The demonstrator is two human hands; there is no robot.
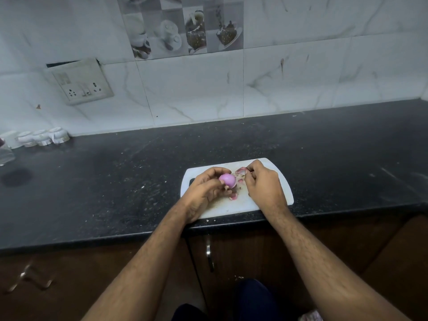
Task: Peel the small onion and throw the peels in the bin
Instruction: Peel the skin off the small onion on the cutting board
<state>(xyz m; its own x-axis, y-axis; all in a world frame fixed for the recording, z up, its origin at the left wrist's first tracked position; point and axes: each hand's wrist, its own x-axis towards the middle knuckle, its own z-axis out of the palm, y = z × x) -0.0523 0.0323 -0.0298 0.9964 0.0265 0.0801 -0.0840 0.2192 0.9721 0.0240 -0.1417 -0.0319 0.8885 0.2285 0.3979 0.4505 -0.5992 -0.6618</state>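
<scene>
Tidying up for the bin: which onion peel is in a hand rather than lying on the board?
The peel pinched by the right hand; the other scraps lie loose on the cutting board.

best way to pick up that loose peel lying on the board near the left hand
Pinch the peel by its raised, curled edge, coming from above and from the right with the right hand, since the left hand holds the onion and blocks the left side. It is thin and lies low on the board, so a fingertip pinch probably suits better than a full grasp.
</scene>
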